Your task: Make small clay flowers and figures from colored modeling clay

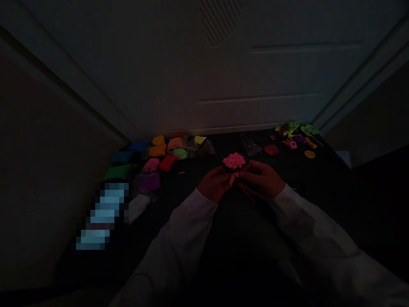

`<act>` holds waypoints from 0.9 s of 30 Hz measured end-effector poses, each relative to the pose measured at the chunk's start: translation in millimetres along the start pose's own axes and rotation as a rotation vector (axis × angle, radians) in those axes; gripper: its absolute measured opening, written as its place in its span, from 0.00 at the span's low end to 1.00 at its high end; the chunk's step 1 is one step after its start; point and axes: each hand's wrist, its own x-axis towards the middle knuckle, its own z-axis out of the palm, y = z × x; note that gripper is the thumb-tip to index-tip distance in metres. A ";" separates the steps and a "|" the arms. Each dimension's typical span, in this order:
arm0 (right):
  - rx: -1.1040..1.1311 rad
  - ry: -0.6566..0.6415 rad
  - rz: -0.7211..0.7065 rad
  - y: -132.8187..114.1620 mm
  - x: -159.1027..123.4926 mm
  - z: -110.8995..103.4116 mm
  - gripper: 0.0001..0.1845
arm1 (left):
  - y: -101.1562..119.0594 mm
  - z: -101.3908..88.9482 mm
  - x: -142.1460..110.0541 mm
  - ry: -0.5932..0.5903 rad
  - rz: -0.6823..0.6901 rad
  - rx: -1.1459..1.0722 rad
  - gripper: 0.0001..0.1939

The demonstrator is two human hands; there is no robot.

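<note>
In the dim head view, a small pink clay bouquet (234,160) with a ruffled, clustered top is held up between both hands. A pink bow-like piece (233,178) hangs below the cluster. My left hand (214,183) is closed around the bouquet's left side, its fingers partly hidden. From the right, my right hand (264,179) pinches at the base beside the bow with thumb and fingers. A thin pink strip (248,192) lies on the dark table just under the right hand.
Several bags of coloured clay, among them a green one (118,172) and a purple one (149,182), lie at the left. A blurred bright screen (104,215) is nearer. Small clay flowers (292,135) sit back right, near a red lump (271,149). A white panelled wall (223,85) rises behind.
</note>
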 end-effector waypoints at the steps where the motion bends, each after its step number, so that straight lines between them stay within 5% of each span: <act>1: 0.007 -0.001 0.009 0.4 -0.3 0.0 0.09 | -0.3 0.0 0.3 0.008 0.000 -0.002 0.10; 13: 0.124 -0.047 0.124 5.4 -0.8 0.0 0.14 | -0.3 -4.0 3.3 0.002 0.021 0.058 0.12; 18: 0.081 -0.011 0.053 6.1 0.2 -1.4 0.15 | -0.9 -3.6 6.0 0.073 0.115 0.123 0.11; 27: -0.001 0.041 -0.050 9.6 4.2 -5.3 0.18 | 4.1 1.3 -1.9 0.163 0.453 0.749 0.06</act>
